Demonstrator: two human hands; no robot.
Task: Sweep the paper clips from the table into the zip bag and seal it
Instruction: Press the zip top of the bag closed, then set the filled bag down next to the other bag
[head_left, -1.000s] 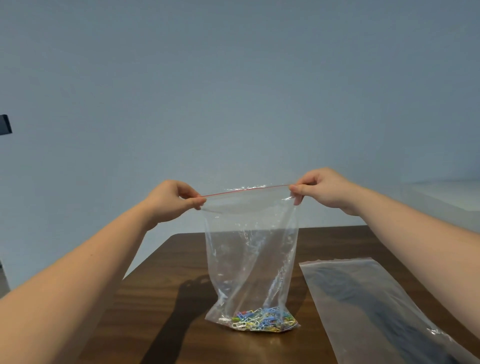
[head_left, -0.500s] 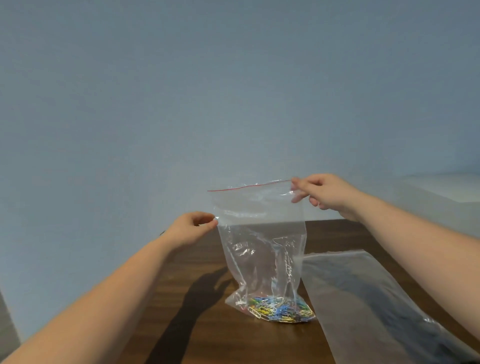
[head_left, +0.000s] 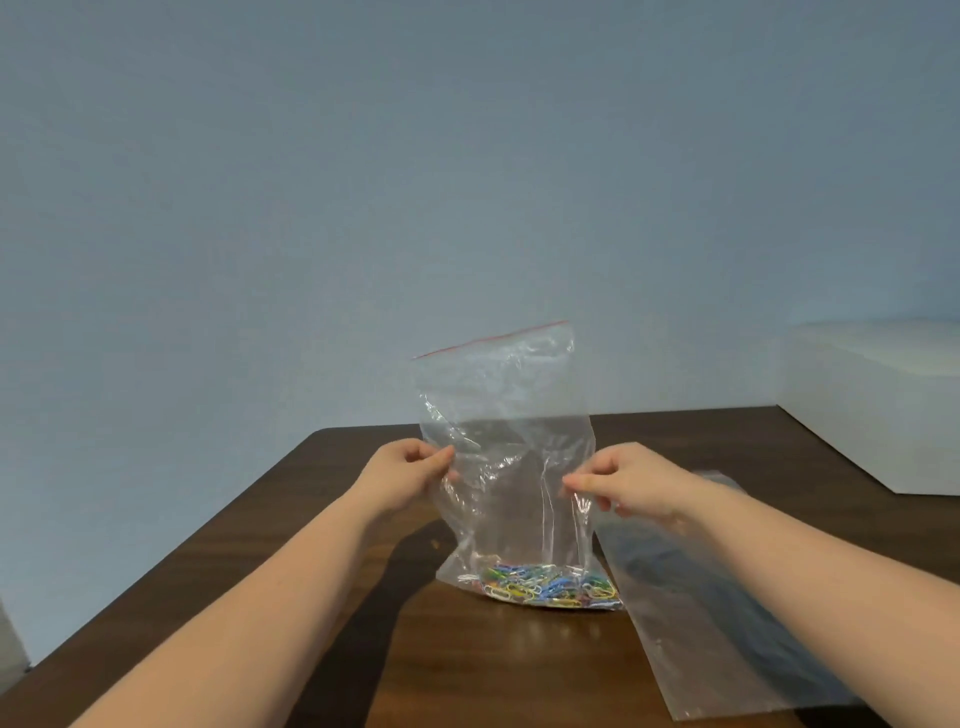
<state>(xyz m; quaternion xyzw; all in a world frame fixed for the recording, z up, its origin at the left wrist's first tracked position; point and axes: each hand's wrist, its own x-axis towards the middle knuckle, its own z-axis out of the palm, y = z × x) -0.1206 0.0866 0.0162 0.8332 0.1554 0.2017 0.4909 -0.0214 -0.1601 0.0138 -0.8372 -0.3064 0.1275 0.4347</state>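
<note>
A clear zip bag (head_left: 506, 415) with a red strip along its top stands upright on the brown table (head_left: 249, 551). Its top edge looks pressed flat and tilts up to the right. Several coloured paper clips (head_left: 545, 584) lie heaped inside at the bottom. My left hand (head_left: 410, 470) pinches the bag's left edge about halfway up. My right hand (head_left: 628, 486) pinches the right edge at a similar height.
A second clear plastic bag (head_left: 727, 623) lies flat on the table to the right, running toward the front edge. A white box-like surface (head_left: 878, 405) stands at the far right. The table's left edge runs diagonally beside my left forearm.
Both hands have left the top zip strip and dropped to the bag's sides at mid height. The bag's top now stands free and tilted.
</note>
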